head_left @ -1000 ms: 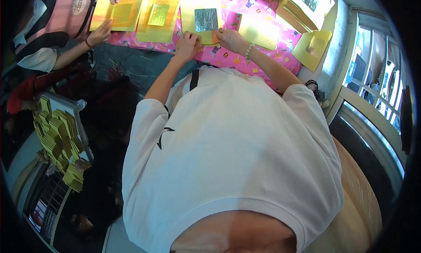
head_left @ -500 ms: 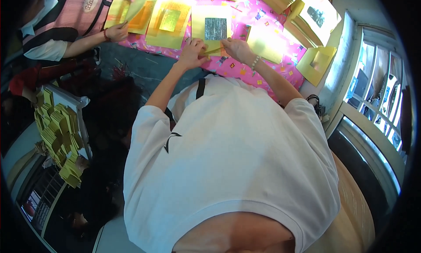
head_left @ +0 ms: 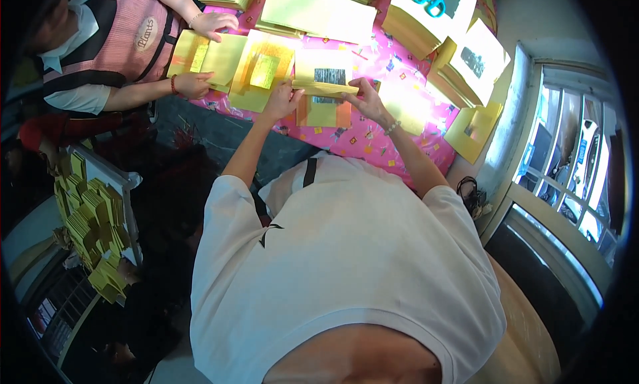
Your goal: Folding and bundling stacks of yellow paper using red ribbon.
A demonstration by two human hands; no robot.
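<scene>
On the pink patterned table cover, a yellow paper sheet (head_left: 303, 64) with a dark silver square lies in front of me. Its near edge is bent up into a narrow raised fold, and both my hands hold that fold from either end. My left hand (head_left: 283, 102) pinches the left end, while my right hand (head_left: 368, 103), with a beaded bracelet at its wrist, grips the right end. Under the fold shows another sheet (head_left: 323, 118), orange and yellow with a silver patch. Close to my left hand lies a yellow sheet with a gold square (head_left: 264, 72).
At the left, a co-worker's hands (head_left: 216, 26) handle another yellow sheet (head_left: 226, 56). Thick paper stacks (head_left: 416, 24) stand back right, with teal scissors (head_left: 432, 1) on top. Folded yellow papers (head_left: 100, 211) pile up on a side table at far left. A window (head_left: 572, 151) is at right.
The near edge of my sheet has been lifted and folded away from me, uncovering the orange sheet beneath. The co-worker's far hand has moved right and lies over their sheet.
</scene>
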